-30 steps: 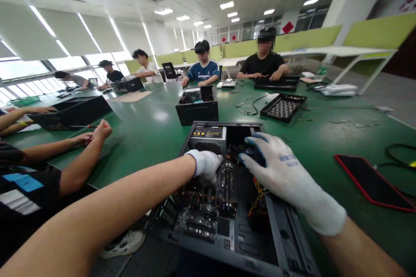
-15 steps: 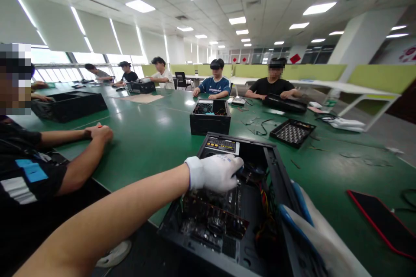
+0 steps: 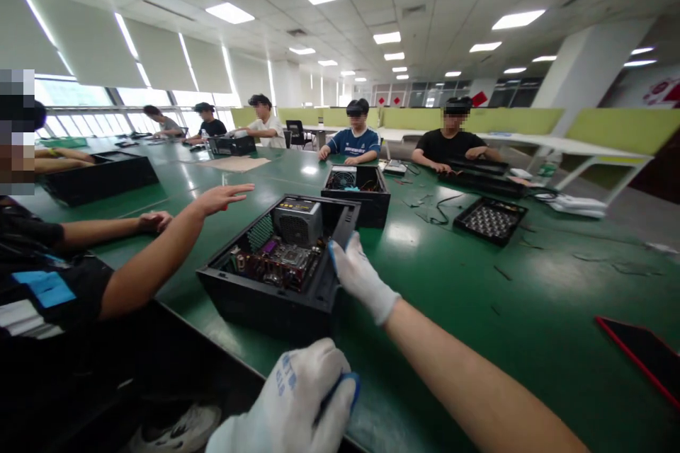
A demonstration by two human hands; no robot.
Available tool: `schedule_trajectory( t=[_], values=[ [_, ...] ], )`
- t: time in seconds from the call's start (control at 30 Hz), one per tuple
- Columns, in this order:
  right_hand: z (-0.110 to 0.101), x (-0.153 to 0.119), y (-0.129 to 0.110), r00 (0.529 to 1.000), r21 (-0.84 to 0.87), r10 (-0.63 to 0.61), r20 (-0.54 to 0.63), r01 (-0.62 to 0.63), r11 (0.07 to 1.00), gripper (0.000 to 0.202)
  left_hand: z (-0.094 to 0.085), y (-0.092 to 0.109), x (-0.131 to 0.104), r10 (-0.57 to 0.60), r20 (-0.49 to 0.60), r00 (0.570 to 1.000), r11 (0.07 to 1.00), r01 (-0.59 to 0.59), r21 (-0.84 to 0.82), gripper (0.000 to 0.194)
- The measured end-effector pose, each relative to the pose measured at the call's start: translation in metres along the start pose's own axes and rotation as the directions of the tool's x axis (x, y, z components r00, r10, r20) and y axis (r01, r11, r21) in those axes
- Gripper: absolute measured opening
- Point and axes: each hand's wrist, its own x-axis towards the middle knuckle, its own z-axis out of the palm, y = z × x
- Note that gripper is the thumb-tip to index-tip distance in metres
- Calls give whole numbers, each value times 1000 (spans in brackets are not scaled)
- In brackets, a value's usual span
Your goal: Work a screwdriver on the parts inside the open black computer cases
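Note:
An open black computer case lies on the green table, showing a silver power supply and a circuit board inside. My right hand, in a white glove with blue on the fingers, grips the right rim of this case. Nearer to me, at the bottom centre, is my left hand in the same kind of glove, apart from the case. Its fingers are curled in towards the thumb, and whatever they hold is hidden.
On the left, a person reaches an arm beside the case. Behind it stands another open case. To the right are a black tray, loose cables and a red-edged black pad. Several people sit round the table.
The case has moved left and away from me. My left hand has left its inside and come back to the bottom centre. My right hand has moved forward along the rim. The neighbour's hand has risen.

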Motion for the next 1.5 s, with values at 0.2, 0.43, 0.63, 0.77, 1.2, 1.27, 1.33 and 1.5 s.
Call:
schedule_trajectory(
  t=[0.2,0.43,0.63,0.77,1.2,1.27,1.33,1.5],
  values=[
    [28,109,-4,998,-142,27,-58,-35,989,44,80,-58,-21,-71,8,997,997,72,-41,26],
    [-37,145,63,990,-427,76,-117,-119,897,45,105,-87,-26,-183,-135,974,981,172,-89,22],
    [-94,163,104,971,-609,149,-190,-235,758,43,112,-85,-30,-201,-96,975,978,194,-74,20],
    [-103,174,121,957,-682,189,-222,-291,671,45,118,-84,-33,-235,-146,961,972,229,-59,19],
    [-98,115,103,990,-762,46,-135,-134,634,40,106,-83,-26,-244,-45,969,969,242,-37,23],
    [-96,84,92,995,-754,3,-100,-78,653,40,104,-81,-25,-249,-41,968,968,247,-43,25],
    [-95,48,79,997,-740,-36,-64,-23,672,42,103,-80,-25,-254,-38,966,966,252,-51,25],
    [-93,-55,50,994,-702,-106,-10,69,709,46,96,-77,-24,-258,-101,961,963,247,-106,22]
  ],
)
